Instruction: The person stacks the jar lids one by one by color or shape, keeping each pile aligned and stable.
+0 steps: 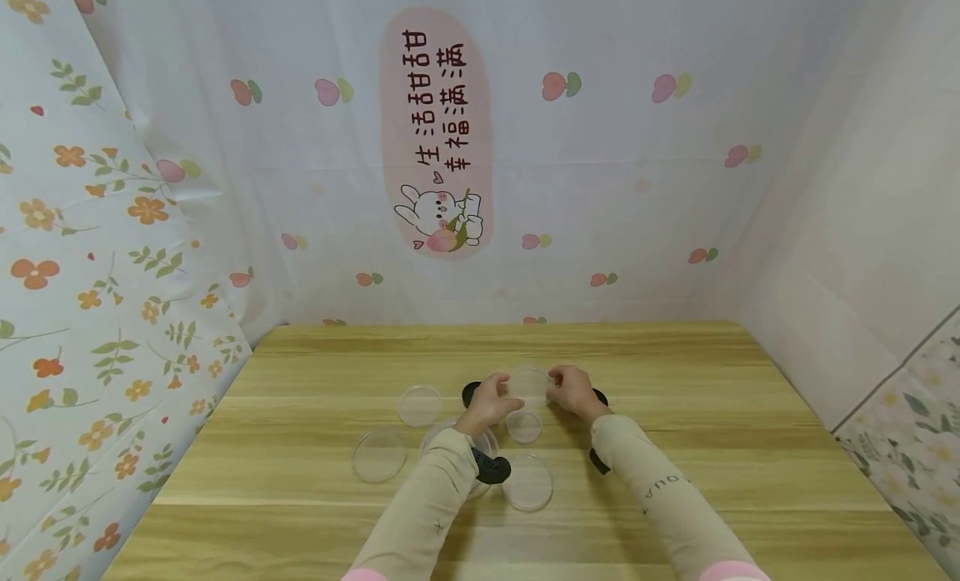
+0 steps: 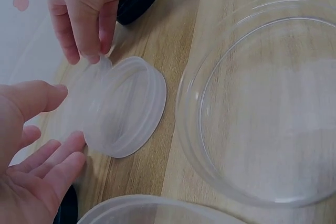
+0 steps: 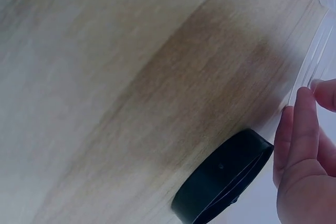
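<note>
A round clear plastic lid (image 1: 529,384) lies between both hands on the wooden table. My right hand (image 1: 573,389) pinches its right rim with thumb and fingers; the thumb (image 3: 325,94) shows at the edge in the right wrist view. At its left side is my left hand (image 1: 491,402), thumb and fingers apart; whether the fingertips touch the rim, I cannot tell. Just in front lies a smaller clear lid (image 2: 126,111). A black round lid (image 3: 223,179) sits beside the right hand, and another black lid (image 1: 470,393) behind the left hand.
A larger clear lid (image 1: 528,483) lies nearer the front. More clear round lids (image 1: 420,406) (image 1: 379,456) lie to the left, and stacked large ones (image 1: 487,444) are partly under the left forearm. Patterned curtains (image 1: 637,189) stand behind the table.
</note>
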### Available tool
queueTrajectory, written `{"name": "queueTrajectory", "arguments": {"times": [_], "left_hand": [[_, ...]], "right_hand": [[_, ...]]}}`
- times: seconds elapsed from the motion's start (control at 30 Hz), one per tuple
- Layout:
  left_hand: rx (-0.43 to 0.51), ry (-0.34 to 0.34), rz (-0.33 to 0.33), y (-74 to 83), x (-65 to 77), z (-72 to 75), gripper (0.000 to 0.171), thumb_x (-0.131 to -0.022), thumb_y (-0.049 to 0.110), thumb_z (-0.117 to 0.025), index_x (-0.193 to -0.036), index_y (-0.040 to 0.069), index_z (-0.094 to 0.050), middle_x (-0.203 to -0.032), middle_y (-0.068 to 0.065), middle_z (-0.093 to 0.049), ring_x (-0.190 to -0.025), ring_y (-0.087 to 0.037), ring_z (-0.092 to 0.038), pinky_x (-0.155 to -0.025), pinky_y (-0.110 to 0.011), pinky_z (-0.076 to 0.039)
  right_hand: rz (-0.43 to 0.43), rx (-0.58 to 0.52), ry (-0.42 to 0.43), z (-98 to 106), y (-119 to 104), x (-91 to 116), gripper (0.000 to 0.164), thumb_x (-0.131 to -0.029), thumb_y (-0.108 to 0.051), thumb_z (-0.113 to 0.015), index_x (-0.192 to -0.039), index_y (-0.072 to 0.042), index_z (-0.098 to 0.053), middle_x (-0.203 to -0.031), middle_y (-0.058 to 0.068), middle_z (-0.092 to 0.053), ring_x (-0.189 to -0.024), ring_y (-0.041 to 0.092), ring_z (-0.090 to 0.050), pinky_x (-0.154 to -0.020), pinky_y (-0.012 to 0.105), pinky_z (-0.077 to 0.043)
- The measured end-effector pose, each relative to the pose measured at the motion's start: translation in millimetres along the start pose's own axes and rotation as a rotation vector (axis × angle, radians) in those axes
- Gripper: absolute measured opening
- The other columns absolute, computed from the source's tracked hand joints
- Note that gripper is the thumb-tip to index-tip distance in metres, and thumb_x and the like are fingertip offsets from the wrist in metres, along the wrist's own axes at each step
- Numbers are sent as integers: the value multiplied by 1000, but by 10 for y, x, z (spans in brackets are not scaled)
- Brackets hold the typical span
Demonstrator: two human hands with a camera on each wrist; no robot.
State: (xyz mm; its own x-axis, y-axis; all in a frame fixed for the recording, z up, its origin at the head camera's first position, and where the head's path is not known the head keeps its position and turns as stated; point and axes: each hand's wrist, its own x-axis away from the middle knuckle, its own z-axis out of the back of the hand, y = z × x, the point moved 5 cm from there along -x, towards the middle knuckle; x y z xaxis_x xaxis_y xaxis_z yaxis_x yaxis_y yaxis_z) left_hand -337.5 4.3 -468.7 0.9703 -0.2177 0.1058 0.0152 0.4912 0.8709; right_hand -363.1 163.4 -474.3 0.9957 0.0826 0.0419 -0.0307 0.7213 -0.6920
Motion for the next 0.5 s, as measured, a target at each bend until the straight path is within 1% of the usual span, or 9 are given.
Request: {"name": "queueTrajectory", "arguments": {"times": [0.07,0.17,0.27,0.37,0.5], "left_hand": [[-21,-1,-7,5,-1,-3,54,-79,14,-65,-125,-3,-44,-115,-20,-51,-105,-34,-48,-84,-43,-41],[-28,-13,-1,13,3,-11,55,-80,14,-64,-126,-4,-41,-119,-21,-48,-108,-35,-46,-86,-43,-40],[-26,-27,9,17,7,-18,56,-81,13,-63,-128,-4,-39,-123,-22,-46,-111,-35,-44,-87,-44,-39],[-29,-31,15,19,-1,-21,56,-81,13,-62,-129,-4,-38,-124,-23,-45,-112,-36,-43,-87,-44,-39],[-43,-24,18,5,-34,-27,56,-81,13,-62,-129,-4,-38,-123,-22,-46,-111,-35,-44,-87,-44,-39]], "right_hand": [[-9,1,0,-6,2,0,38,-74,4,-57,-111,12,-53,-86,13,-53,-70,19,-48,-59,25,-42],[-11,2,0,-9,2,-7,41,-73,4,-56,-113,12,-52,-82,11,-51,-61,15,-47,-52,23,-41],[-11,6,-1,-13,6,-17,43,-73,5,-56,-114,13,-50,-79,9,-50,-57,13,-46,-50,22,-39],[1,35,-4,-17,3,-24,42,-73,4,-55,-113,15,-51,-78,8,-50,-61,15,-46,-54,22,-39],[-10,47,-7,-19,6,-30,41,-72,3,-55,-112,14,-52,-82,9,-53,-69,18,-48,-59,25,-41]]}}
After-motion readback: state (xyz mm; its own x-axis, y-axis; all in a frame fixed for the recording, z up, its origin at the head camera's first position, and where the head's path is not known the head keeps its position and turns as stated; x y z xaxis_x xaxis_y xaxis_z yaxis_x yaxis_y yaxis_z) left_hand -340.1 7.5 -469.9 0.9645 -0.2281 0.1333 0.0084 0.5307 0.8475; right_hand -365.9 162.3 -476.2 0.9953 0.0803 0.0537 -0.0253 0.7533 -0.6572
